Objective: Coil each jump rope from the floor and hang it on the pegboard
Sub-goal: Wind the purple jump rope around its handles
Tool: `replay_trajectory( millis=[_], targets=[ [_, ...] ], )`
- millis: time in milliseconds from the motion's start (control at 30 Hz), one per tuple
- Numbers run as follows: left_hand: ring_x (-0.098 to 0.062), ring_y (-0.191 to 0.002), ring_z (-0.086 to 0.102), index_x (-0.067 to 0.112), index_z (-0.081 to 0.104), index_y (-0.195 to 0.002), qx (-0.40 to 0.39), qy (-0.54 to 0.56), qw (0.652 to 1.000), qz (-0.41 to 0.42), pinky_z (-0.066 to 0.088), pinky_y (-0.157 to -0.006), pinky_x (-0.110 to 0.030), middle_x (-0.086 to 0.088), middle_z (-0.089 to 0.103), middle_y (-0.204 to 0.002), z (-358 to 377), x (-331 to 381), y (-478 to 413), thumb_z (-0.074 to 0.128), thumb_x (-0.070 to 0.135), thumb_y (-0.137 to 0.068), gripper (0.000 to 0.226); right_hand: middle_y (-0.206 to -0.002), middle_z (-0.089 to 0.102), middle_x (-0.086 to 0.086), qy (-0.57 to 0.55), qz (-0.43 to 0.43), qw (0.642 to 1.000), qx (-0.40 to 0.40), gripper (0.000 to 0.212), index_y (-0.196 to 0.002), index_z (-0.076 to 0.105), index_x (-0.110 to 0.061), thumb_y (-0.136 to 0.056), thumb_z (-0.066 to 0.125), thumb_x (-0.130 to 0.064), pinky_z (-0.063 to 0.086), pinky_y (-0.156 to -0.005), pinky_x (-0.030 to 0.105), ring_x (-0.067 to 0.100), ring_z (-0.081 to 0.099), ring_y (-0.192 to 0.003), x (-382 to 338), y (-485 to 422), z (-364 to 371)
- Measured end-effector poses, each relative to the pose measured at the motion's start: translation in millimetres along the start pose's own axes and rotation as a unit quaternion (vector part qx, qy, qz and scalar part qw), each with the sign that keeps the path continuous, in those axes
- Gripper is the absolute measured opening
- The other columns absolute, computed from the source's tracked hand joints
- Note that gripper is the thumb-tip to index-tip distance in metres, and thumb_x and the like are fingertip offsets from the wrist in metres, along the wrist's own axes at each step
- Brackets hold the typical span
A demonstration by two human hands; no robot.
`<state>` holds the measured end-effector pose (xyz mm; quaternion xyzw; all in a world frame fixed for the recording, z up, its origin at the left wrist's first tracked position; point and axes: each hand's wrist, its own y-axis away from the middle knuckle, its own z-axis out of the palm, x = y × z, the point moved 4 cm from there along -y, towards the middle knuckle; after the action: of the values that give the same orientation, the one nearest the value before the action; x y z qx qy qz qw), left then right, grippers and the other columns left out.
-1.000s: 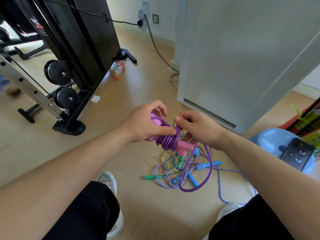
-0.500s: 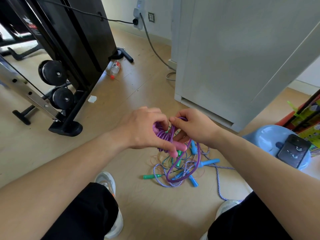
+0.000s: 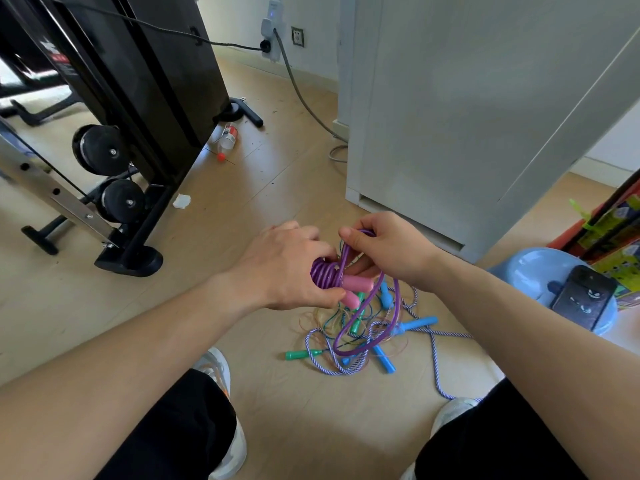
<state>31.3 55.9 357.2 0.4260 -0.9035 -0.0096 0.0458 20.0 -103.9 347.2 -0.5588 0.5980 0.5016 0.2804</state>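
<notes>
Head view showed the left hand (image 3: pixel 287 268) clamped on the coiled purple rope (image 3: pixel 323 273), pink handles (image 3: pixel 358 285) pointing toward the right hand (image 3: pixel 384 251); that hand, just beside, pinched the slack loop (image 3: pixel 397 301) hanging below.

Two bare forearms are reaching in from the lower corners and meeting near the centre. The left hand (image 3: pixel 287 268) is turning its back to the camera, its fingers curling over the wound bundle of a purple jump rope (image 3: pixel 323 276) and its thumb pressing along the underside. The right hand (image 3: pixel 391 252) is sitting just beside it and slightly higher, wrist bent. Its thumb and forefinger are pinching a loop of the same rope, and its other fingers are curling beneath. The two hands are nearly touching.
</notes>
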Motion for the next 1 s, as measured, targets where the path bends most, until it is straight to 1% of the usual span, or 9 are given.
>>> replay_trajectory(
  millis=[167, 233, 333, 400, 533, 733, 800, 900, 1000],
  targets=[
    [-0.018, -0.087, 0.051, 0.040, 0.065, -0.099, 0.029, 0.004, 0.999, -0.036, 0.042, -0.077, -0.032, 0.013, 0.057, -0.089, -3.1, -11.8, -2.5, 0.035, 0.088, -0.055, 0.071, -0.075, 0.070, 0.004, -0.010, -0.036, 0.999, 0.020, 0.026, -0.084, 0.062, -0.007, -0.101, 0.056, -0.027, 0.062, -0.069, 0.037, 0.019, 0.072, -0.072, -5.2, 4.0, -8.6],
    [-0.018, -0.085, 0.052, 0.039, 0.065, -0.094, 0.058, 0.020, 0.996, -0.068, 0.038, -0.072, -0.030, 0.013, 0.056, -0.087, -7.2, -24.0, -4.0, 0.039, 0.087, -0.056, 0.067, -0.076, 0.067, 0.001, 0.017, -0.055, 0.998, 0.039, 0.025, -0.086, 0.064, -0.006, -0.100, 0.057, -0.025, 0.060, -0.065, 0.035, 0.017, 0.065, -0.067, -6.7, 5.1, -17.6],
    [-0.015, -0.080, 0.050, 0.038, 0.063, -0.088, 0.100, 0.040, 0.989, -0.098, 0.035, -0.066, -0.029, 0.012, 0.055, -0.081, -10.7, -38.2, -5.8, 0.045, 0.087, -0.058, 0.061, -0.080, 0.069, 0.003, 0.009, -0.066, 0.997, 0.024, 0.024, -0.088, 0.066, -0.006, -0.100, 0.058, -0.025, 0.052, -0.051, 0.026, 0.017, 0.059, -0.054, -4.2, 5.0, -25.9],
    [-0.013, -0.076, 0.049, 0.036, 0.062, -0.085, 0.115, 0.059, 0.987, -0.098, 0.033, -0.062, -0.028, 0.011, 0.054, -0.078, -12.6, -41.4, -5.6, 0.049, 0.088, -0.058, 0.060, -0.077, 0.071, 0.000, 0.023, -0.062, 0.998, 0.009, 0.024, -0.087, 0.067, -0.010, -0.100, 0.057, -0.027, 0.047, -0.050, 0.025, 0.019, 0.054, -0.050, 0.1, 3.4, -30.0],
    [-0.010, -0.072, 0.047, 0.036, 0.062, -0.083, 0.140, 0.068, 0.985, -0.072, 0.034, -0.059, -0.026, 0.013, 0.054, -0.076, -14.0, -40.6, -4.7, 0.060, 0.083, -0.059, 0.052, -0.059, 0.059, -0.005, 0.080, -0.050, 0.995, -0.014, 0.024, -0.083, 0.069, -0.015, -0.099, 0.059, -0.031, 0.038, -0.054, 0.031, 0.021, 0.042, -0.057, 8.0, -0.3, -37.8],
    [-0.013, -0.070, 0.044, 0.034, 0.063, -0.081, 0.192, 0.057, 0.980, -0.015, 0.041, -0.065, -0.030, 0.016, 0.055, -0.078, -14.3, -31.5, -1.9, 0.068, 0.078, -0.055, 0.051, -0.056, 0.053, -0.009, 0.165, -0.012, 0.981, -0.100, 0.023, -0.082, 0.073, -0.019, -0.099, 0.060, -0.028, 0.032, -0.046, 0.014, 0.002, 0.040, -0.046, 10.6, 1.0, -34.3],
    [-0.013, -0.070, 0.045, 0.033, 0.064, -0.080, 0.208, 0.050, 0.977, 0.008, 0.037, -0.066, -0.028, 0.016, 0.056, -0.078, -15.8, -26.0, -0.1, 0.072, 0.074, -0.055, 0.049, -0.060, 0.056, -0.007, 0.214, -0.012, 0.973, -0.087, 0.023, -0.085, 0.075, -0.020, -0.099, 0.059, -0.029, 0.034, -0.049, 0.012, 0.000, 0.044, -0.047, 10.7, -0.9, -32.6],
    [-0.015, -0.072, 0.048, 0.031, 0.065, -0.077, 0.219, 0.026, 0.974, 0.055, 0.035, -0.066, -0.028, 0.014, 0.059, -0.077, -12.7, -10.8, 1.8, 0.074, 0.068, -0.054, 0.044, -0.070, 0.060, -0.001, 0.208, -0.011, 0.977, -0.040, 0.027, -0.086, 0.075, -0.017, -0.099, 0.058, -0.033, 0.041, -0.063, 0.024, 0.007, 0.050, -0.061, 9.8, -3.0, -34.5],
    [-0.017, -0.072, 0.048, 0.030, 0.064, -0.075, 0.219, 0.009, 0.971, 0.099, 0.037, -0.068, -0.031, 0.013, 0.058, -0.077, -6.7, 3.4, 1.6, 0.068, 0.074, -0.058, 0.047, -0.068, 0.058, 0.003, 0.213, -0.026, 0.977, -0.016, 0.031, -0.085, 0.074, -0.012, -0.098, 0.058, -0.035, 0.038, -0.060, 0.027, 0.012, 0.047, -0.062, 3.5, -2.9, -31.1]
  ],
)
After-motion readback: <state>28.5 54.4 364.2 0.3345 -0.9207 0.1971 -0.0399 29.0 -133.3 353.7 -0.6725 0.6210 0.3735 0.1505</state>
